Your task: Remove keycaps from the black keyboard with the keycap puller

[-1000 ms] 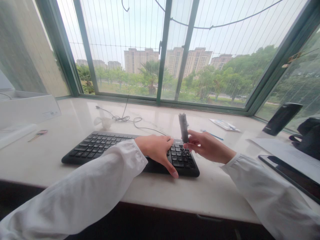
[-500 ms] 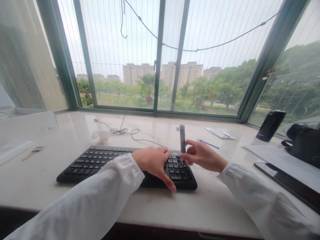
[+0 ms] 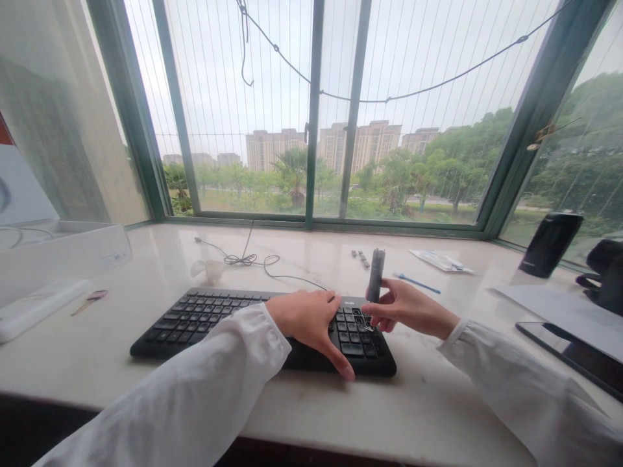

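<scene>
A black keyboard [image 3: 168, 324] lies on the pale counter. Across its right-middle part rests my left hand [image 3: 311, 318], palm down and flat, with the thumb stretched over the near edge. Over the number pad, my right hand [image 3: 406, 308] pinches a keycap puller [image 3: 376, 275] by its dark handle. The handle stands nearly upright, leaning a little right. Its thin wire loops reach down to the number-pad keys; whether they grip a key cannot be made out. Several small dark keycaps [image 3: 360, 257] lie loose on the counter behind the keyboard.
The keyboard's cable [image 3: 241, 259] is coiled behind it. Rightward are a blue stick-like tool [image 3: 416, 283], a small plastic packet [image 3: 440, 261], a phone [image 3: 559, 344], paper [image 3: 549, 308] and a black upright case [image 3: 549, 246]. A key [image 3: 90, 301] and white box [image 3: 73, 250] sit left.
The view has shifted slightly, moving the scene rightward. My right hand and the puller have come a little nearer over the number pad, and the handle now leans right. My left hand stays on the keyboard.
</scene>
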The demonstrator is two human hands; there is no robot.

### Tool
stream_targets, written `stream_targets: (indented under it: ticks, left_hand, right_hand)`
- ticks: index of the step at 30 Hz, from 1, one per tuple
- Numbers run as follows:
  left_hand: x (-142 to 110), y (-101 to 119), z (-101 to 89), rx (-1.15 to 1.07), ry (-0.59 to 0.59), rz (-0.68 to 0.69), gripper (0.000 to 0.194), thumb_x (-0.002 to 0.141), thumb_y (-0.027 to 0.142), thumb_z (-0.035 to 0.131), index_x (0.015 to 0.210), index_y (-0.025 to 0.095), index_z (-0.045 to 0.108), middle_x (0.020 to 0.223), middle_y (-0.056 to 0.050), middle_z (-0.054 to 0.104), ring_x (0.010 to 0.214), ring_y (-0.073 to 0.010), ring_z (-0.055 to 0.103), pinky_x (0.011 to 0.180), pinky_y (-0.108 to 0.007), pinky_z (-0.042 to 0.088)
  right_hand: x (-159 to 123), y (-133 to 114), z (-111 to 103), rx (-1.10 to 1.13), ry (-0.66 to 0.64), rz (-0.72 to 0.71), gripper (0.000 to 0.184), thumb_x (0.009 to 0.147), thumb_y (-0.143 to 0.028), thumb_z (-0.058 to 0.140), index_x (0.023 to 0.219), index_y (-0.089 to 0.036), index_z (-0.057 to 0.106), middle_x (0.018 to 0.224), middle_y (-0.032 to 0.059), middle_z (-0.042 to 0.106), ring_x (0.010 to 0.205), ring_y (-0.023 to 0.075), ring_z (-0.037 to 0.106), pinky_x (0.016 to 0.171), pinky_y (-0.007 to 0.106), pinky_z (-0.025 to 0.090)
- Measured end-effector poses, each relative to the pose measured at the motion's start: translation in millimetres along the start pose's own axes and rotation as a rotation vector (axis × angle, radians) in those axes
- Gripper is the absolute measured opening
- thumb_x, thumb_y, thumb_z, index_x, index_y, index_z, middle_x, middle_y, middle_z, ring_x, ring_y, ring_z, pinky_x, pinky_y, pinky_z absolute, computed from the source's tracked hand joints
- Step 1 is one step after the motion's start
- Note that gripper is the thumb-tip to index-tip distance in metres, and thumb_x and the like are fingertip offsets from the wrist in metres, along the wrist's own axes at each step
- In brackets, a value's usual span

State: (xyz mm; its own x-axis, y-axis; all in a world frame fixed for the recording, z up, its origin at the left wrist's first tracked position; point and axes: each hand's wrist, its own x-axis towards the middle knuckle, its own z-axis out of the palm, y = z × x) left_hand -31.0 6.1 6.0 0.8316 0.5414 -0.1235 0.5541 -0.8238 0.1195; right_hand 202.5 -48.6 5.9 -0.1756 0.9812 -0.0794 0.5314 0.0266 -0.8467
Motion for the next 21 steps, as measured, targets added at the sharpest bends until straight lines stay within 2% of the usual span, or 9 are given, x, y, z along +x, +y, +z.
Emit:
stream_targets:
  ticks: [8, 14, 21]
  left_hand:
    - [-0.8, -0.1, -1.4, -0.002, -0.015, 0.001, 0.123, 0.051, 0.086, 0.060, 0.151, 0.022, 0.026, 0.154, -0.012, 0.033, 0.131, -0.0368, 0.045, 0.105, -0.043, 0.041]
    - [-0.4, -0.4, -0.9, 0.000, -0.009, 0.001, 0.121, 0.050, 0.086, 0.060, 0.149, 0.023, 0.029, 0.151, -0.011, 0.039, 0.127, -0.0365, 0.048, 0.106, -0.043, 0.040]
    - [0.2, -0.4, -1.0, -0.007, -0.014, 0.004, 0.120, 0.050, 0.086, 0.061, 0.148, 0.023, 0.029, 0.151, -0.012, 0.038, 0.130, -0.0366, 0.045, 0.106, -0.043, 0.039]
  right_hand:
    - [2.4, 5.8, 1.7, 0.054, -0.067, -0.037, 0.062, 0.069, -0.057, 0.077, 0.109, -0.015, 0.055, 0.065, 0.0038, 0.071, 0.057, 0.0173, 0.069, 0.050, 0.024, 0.055]
    - [4.1, 7.6, -0.2, 0.077, -0.073, -0.073, 0.065, 0.068, -0.057, 0.077, 0.112, -0.016, 0.055, 0.066, 0.0035, 0.071, 0.055, 0.0153, 0.066, 0.049, 0.023, 0.052]
    - [2.9, 7.2, 1.8, 0.104, -0.076, -0.100, 0.060, 0.066, -0.056, 0.079, 0.105, -0.017, 0.055, 0.064, 0.0006, 0.068, 0.054, 0.0141, 0.064, 0.049, 0.024, 0.050]
